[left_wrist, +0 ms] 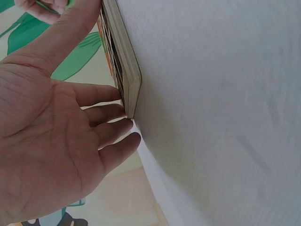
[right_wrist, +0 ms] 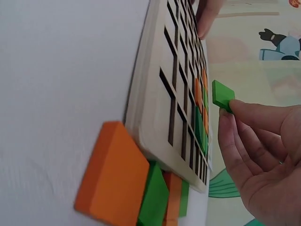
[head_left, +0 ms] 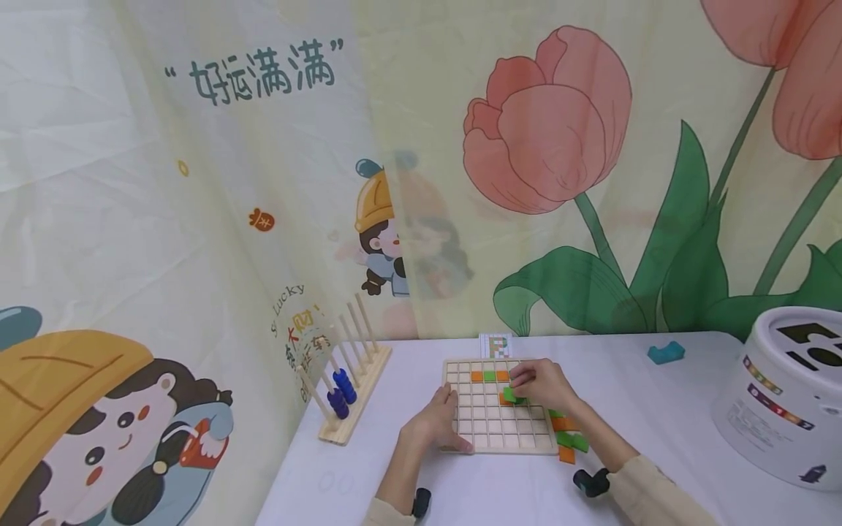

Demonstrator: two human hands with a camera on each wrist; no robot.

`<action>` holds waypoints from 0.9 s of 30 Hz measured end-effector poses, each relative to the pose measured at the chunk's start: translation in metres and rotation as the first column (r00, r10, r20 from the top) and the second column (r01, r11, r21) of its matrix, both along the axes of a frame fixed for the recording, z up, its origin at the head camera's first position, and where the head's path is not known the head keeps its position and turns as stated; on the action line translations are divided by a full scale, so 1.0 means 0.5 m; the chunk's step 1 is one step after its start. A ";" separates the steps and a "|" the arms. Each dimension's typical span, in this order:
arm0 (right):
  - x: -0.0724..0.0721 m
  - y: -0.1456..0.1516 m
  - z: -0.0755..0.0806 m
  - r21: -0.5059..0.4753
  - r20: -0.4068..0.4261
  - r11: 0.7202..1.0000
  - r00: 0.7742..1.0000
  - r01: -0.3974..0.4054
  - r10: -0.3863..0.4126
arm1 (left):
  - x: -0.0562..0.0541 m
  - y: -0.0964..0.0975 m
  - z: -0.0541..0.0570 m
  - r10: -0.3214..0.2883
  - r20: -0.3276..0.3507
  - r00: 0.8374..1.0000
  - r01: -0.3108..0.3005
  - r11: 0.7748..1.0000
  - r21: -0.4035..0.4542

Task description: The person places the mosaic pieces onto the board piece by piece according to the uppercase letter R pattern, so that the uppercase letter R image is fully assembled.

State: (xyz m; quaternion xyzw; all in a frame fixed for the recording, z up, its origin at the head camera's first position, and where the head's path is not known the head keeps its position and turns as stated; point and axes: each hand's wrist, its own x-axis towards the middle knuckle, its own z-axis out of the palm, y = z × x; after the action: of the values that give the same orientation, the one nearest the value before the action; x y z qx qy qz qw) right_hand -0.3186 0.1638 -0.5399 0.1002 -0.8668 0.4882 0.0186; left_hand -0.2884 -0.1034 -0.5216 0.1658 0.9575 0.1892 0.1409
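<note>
A light wooden grid board [head_left: 490, 440] lies on the white table. My left hand [head_left: 430, 424] rests against its left side, thumb along the near corner and fingertips at the edge, fairly straight in the left wrist view. Over the board's right part, my right hand [head_left: 547, 385] pinches a square green tile [right_wrist: 223, 95] between thumb and fingers. In the head view that tile is hidden by the hand. A row of orange and green tiles [head_left: 489, 376] sits near the far side of the grid. Closer in, a green tile [head_left: 514, 395] adjoins an orange tile [head_left: 503, 399].
Loose orange and green tiles [head_left: 571, 440] lie along the board's right edge. A patterned card [head_left: 496, 345] stands behind it. Left is a wooden peg rack [head_left: 351, 409] with blue beads; right are a white bucket [head_left: 783, 409] and a teal piece [head_left: 666, 353].
</note>
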 end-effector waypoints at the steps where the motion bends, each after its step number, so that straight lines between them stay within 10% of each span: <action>1: -0.001 -0.004 -0.002 -0.012 -0.003 1.000 1.000 -0.003 0.003 | 0.000 0.000 0.000 -0.001 0.001 1.000 0.001 1.000 0.001; 16: -0.012 -0.074 -0.027 -0.028 -0.027 0.999 0.999 0.016 -0.017 | -0.001 -0.003 0.001 -0.007 0.005 1.000 0.007 1.000 0.012; 27: -0.007 -0.101 -0.036 0.139 -0.139 0.989 0.990 0.053 -0.034 | 0.002 -0.005 -0.002 -0.011 0.001 1.000 0.011 1.000 0.004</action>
State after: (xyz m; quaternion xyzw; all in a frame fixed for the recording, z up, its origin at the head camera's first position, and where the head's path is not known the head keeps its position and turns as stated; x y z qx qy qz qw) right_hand -0.3222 0.1134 -0.5581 0.1154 -0.8981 0.4166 0.0811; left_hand -0.2877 -0.1058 -0.5225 0.1715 0.9562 0.1902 0.1420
